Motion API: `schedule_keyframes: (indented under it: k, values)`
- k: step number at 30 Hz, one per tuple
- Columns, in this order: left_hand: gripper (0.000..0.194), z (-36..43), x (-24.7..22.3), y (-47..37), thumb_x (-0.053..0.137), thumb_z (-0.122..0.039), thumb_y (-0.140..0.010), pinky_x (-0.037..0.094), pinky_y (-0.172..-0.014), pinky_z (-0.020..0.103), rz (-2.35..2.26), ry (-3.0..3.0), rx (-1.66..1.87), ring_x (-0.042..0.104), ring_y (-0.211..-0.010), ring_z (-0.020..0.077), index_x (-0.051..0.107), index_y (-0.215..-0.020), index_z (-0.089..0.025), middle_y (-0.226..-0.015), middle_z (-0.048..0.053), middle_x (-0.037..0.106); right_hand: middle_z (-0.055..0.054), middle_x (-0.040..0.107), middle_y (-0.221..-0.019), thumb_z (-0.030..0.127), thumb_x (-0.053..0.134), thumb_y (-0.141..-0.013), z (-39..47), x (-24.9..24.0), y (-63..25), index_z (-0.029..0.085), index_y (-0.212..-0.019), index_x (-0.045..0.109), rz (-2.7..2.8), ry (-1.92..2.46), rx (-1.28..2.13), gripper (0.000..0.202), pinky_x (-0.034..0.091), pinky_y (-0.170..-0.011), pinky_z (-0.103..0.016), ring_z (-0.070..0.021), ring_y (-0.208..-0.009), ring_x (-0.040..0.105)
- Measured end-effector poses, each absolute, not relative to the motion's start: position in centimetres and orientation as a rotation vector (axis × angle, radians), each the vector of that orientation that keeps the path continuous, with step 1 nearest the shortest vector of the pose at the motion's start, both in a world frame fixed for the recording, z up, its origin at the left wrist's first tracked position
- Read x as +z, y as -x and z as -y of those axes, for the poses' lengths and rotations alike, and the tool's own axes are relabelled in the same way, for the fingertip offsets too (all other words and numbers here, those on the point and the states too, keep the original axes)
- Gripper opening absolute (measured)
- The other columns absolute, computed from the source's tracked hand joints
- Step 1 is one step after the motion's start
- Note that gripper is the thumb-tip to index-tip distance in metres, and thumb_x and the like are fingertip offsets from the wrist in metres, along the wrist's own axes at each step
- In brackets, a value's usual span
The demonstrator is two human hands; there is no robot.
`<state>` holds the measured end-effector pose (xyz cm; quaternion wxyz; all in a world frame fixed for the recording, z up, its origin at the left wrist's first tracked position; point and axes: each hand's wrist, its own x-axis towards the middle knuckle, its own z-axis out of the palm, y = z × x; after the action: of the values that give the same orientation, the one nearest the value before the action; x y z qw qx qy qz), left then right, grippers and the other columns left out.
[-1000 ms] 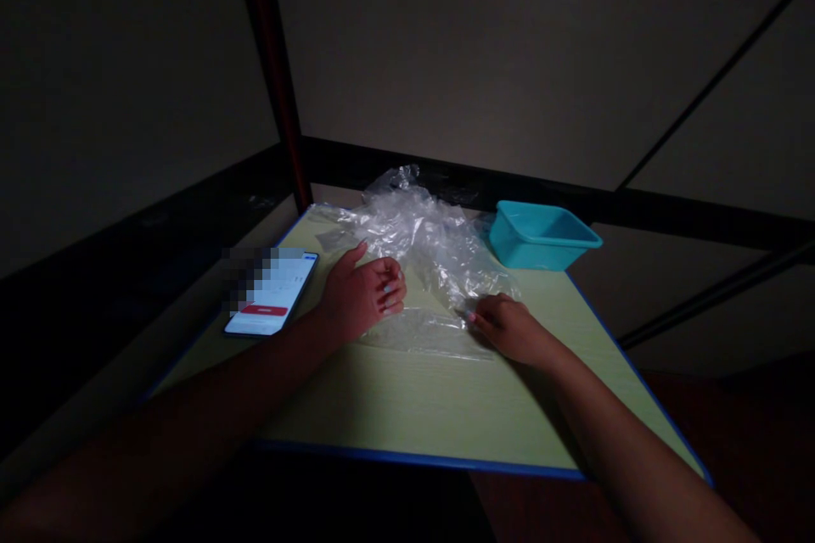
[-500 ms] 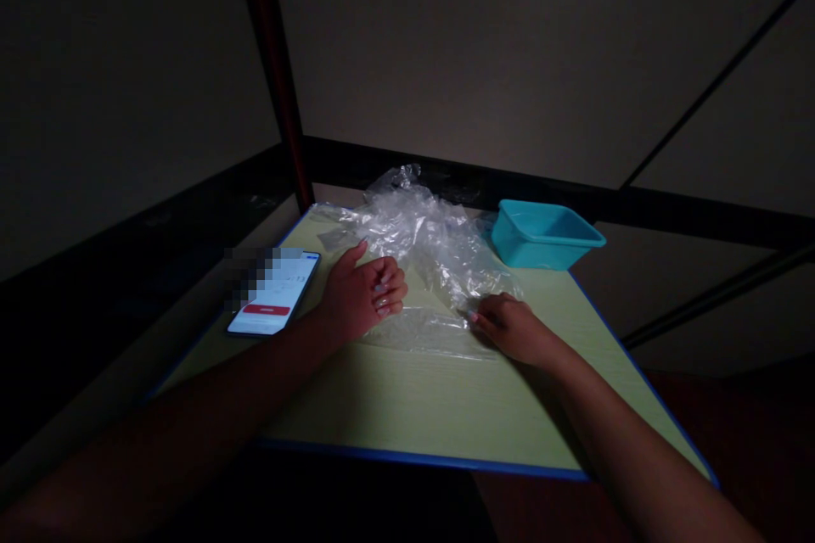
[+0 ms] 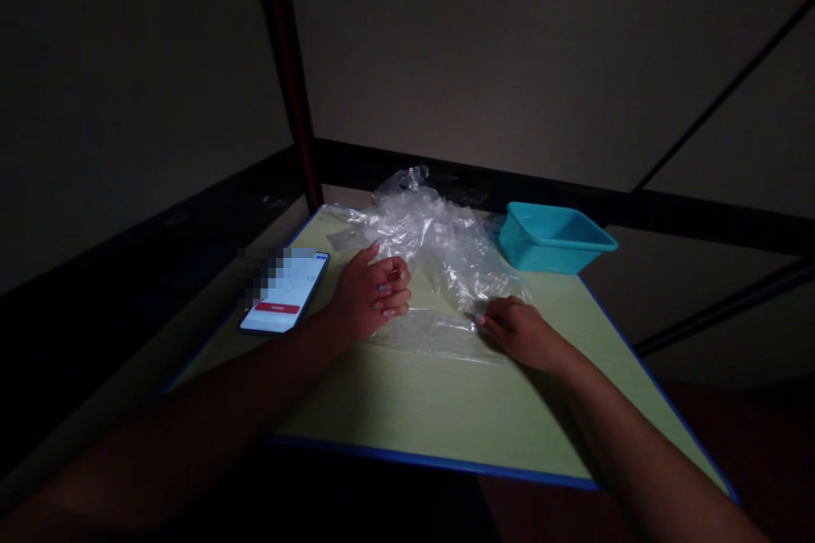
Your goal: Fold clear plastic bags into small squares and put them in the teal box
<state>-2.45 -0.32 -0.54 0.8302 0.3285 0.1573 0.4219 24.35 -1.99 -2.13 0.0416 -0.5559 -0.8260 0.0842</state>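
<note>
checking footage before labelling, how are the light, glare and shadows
Head view: dim overall, wall at left very dark; head view: bright glints on the clear plastic, phone screen glowing; head view: dark shadow beside the right forearm on the table.

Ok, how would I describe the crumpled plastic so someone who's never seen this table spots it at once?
Find the pale table with the blue edge. Toward its far side, between the lit phone on the left and the turquoise tub on the right, lies the crumpled plastic. Unlike either neighbour, it is see-through, wrinkled and glinting.
</note>
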Motion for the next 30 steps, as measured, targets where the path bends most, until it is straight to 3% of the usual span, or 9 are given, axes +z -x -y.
schedule_keyframes:
  k: [9, 20, 26, 30]
  values:
    - [0.054, 0.3, -0.5, 1.8, 0.025, -0.046, -0.092, 0.036, -0.047, 0.025, -0.470, -0.730, 1.003, 0.029, -0.033, 0.0077, 0.056, -0.060, -0.014, -0.042, -0.005, 0.030, -0.011, 0.063, -0.079, 0.037, 0.040, -0.091, 1.9, -2.3, -24.6, 0.016, -0.075, 0.062, 2.525, 1.690, 0.286, 0.034, 0.037, -0.067, -0.031, -0.0210, -0.074, 0.054]
    - [0.038, -0.4, -1.7, 1.4, 0.051, -0.048, -0.078, 0.042, -0.051, 0.026, -0.577, -0.902, 1.080, 0.052, -0.056, 0.0150, 0.058, -0.063, -0.013, -0.062, 0.005, 0.055, -0.010, 0.064, -0.079, 0.035, 0.041, -0.091, 2.0, -2.1, -24.3, 0.017, -0.073, 0.062, 2.521, 1.706, 0.285, 0.033, 0.038, -0.069, -0.031, -0.0210, -0.075, 0.055]
    - [0.026, -1.1, -2.2, 2.0, 0.047, -0.037, -0.081, 0.047, -0.061, 0.035, -0.525, -0.875, 1.000, 0.058, -0.067, 0.0202, 0.059, -0.078, -0.014, -0.078, 0.008, 0.060, -0.010, 0.065, -0.081, 0.035, 0.042, -0.091, 1.8, -2.3, -24.5, 0.017, -0.076, 0.063, 2.526, 1.701, 0.281, 0.031, 0.038, -0.070, -0.032, -0.0215, -0.077, 0.055]
    - [0.041, -1.2, -2.2, 2.4, 0.039, -0.043, -0.085, 0.043, -0.081, 0.046, -0.405, -0.838, 0.841, 0.062, -0.087, 0.0276, 0.061, -0.102, -0.012, -0.103, 0.014, 0.064, -0.010, 0.065, -0.080, 0.035, 0.042, -0.091, 1.9, -2.2, -24.4, 0.017, -0.077, 0.063, 2.527, 1.707, 0.265, 0.031, 0.038, -0.070, -0.032, -0.0219, -0.077, 0.055]
